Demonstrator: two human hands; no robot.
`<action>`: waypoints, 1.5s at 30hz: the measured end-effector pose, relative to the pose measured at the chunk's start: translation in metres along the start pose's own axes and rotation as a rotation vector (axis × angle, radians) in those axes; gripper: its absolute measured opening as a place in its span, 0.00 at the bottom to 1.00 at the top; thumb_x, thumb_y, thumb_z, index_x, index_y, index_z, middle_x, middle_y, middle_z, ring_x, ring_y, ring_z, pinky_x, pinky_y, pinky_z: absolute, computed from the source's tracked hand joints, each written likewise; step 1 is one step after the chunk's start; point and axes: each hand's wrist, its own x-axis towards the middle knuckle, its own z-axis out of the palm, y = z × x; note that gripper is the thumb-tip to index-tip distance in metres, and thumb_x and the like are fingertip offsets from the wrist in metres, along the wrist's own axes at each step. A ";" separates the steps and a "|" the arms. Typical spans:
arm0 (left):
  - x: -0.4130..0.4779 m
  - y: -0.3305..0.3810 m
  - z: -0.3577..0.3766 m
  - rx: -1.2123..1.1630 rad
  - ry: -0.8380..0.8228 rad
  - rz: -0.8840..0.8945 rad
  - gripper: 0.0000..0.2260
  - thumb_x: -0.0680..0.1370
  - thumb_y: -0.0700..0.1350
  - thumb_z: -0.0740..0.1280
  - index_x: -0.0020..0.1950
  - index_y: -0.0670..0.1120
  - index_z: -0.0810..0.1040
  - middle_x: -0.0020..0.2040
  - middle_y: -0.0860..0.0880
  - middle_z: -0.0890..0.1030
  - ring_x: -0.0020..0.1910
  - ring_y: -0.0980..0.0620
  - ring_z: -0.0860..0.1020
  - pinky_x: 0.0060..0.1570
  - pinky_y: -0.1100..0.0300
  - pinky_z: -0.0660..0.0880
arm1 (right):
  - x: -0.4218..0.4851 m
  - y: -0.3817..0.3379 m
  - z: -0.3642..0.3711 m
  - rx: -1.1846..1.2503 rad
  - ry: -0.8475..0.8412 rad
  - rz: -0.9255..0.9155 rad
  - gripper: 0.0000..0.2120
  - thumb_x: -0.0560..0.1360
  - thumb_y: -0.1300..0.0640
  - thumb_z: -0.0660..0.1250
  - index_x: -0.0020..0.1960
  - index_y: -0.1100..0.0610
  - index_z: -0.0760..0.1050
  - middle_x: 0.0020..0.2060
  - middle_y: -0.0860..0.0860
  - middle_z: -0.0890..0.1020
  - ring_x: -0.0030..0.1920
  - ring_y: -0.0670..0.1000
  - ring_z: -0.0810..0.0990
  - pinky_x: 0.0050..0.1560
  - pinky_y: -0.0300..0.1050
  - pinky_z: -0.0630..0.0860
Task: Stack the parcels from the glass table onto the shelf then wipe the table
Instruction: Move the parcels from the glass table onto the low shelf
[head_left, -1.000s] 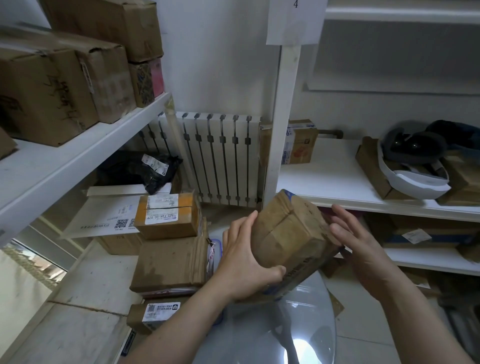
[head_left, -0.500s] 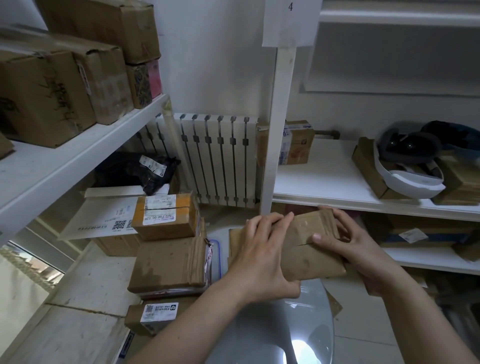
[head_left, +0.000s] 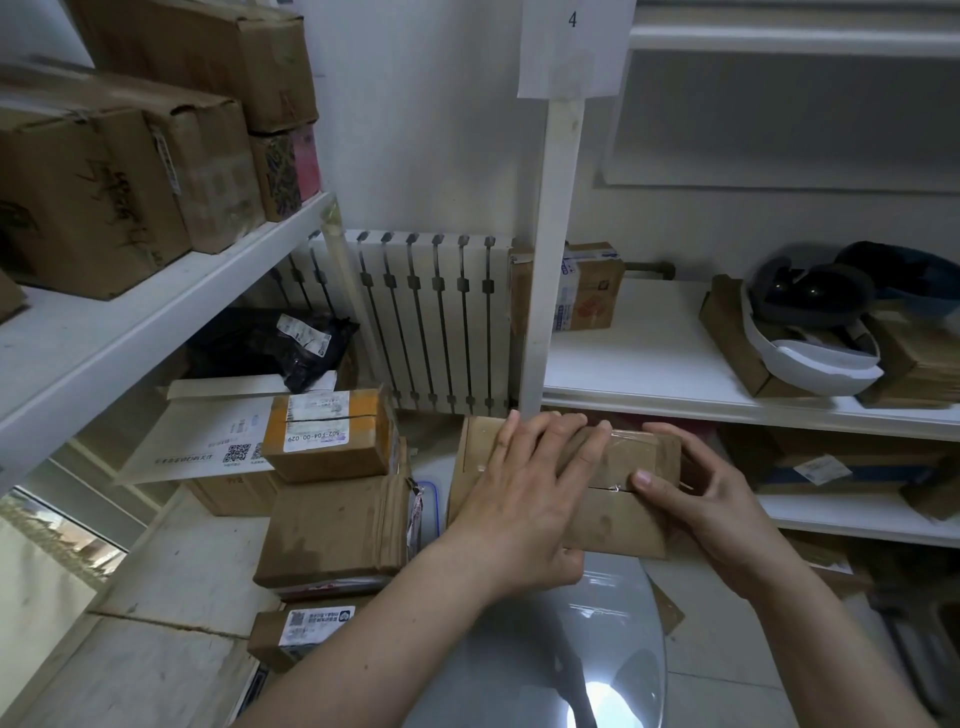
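Both hands hold the parcel (head_left: 613, 519), a taped brown carton, level over the far rim of the glass table (head_left: 561, 654); whether it touches the glass cannot be told. On the left hand (head_left: 524, 499), the fingers (head_left: 550, 441) lie spread flat across the top with their tips at the far edge, and the thumb is tucked under the near edge. On the right hand (head_left: 711, 504), the thumb presses the top beside the tape seam and the other fingers curl round the right end. Just beyond the fingertips stand the post (head_left: 545, 260) and the shelf (head_left: 649, 364). Left of the left fingers, near but apart, is a stack of cartons (head_left: 332, 525). A radiator (head_left: 436, 322) stands farther beyond.
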 end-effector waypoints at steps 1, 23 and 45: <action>0.000 -0.002 0.001 0.014 0.017 0.017 0.48 0.64 0.57 0.71 0.77 0.48 0.51 0.73 0.47 0.58 0.73 0.46 0.53 0.72 0.47 0.40 | 0.000 0.001 0.000 0.016 0.001 0.006 0.29 0.62 0.47 0.81 0.61 0.42 0.77 0.56 0.50 0.82 0.57 0.52 0.81 0.48 0.49 0.81; -0.019 -0.010 -0.010 -0.476 0.517 -0.132 0.13 0.76 0.53 0.67 0.58 0.50 0.77 0.65 0.56 0.77 0.64 0.57 0.74 0.68 0.38 0.64 | -0.005 0.024 0.002 0.610 0.194 0.370 0.20 0.73 0.48 0.65 0.62 0.55 0.74 0.55 0.62 0.80 0.54 0.61 0.79 0.57 0.58 0.76; -0.106 -0.065 -0.050 -0.686 0.689 -0.879 0.06 0.76 0.55 0.67 0.52 0.61 0.77 0.44 0.63 0.82 0.44 0.65 0.80 0.39 0.70 0.77 | -0.002 0.014 0.083 0.175 -0.116 0.333 0.25 0.73 0.34 0.60 0.53 0.52 0.83 0.55 0.60 0.82 0.56 0.59 0.80 0.53 0.58 0.75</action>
